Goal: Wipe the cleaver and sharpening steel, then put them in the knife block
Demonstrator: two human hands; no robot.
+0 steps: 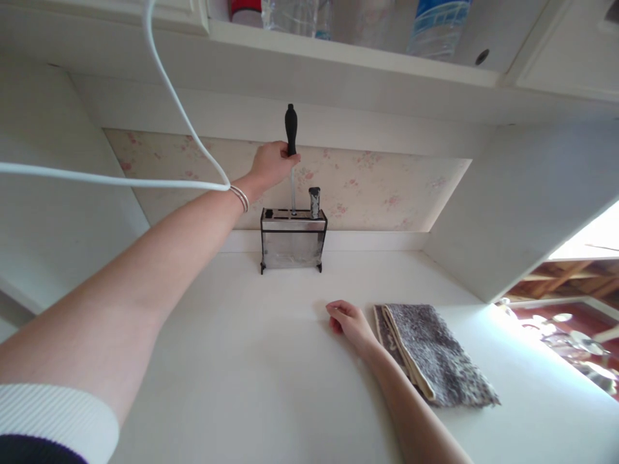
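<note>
Near the back wall, my left hand is closed on the lower end of the black handle of a sharpening steel. Its thin metal rod points straight down, with the tip in the top of a knife block. The block is narrow, with a metal top edge and clear-looking sides, and stands upright on the counter. A second handle, dark and worn-looking, sticks out of its right side. My right hand rests on the counter with its fingers curled in and nothing visible in them, beside a folded towel.
The folded grey-brown towel lies on the white counter at the right. Overhead, an open cabinet shelf holds plastic bottles. A white cable crosses in front of my left forearm. Side panels bound the nook.
</note>
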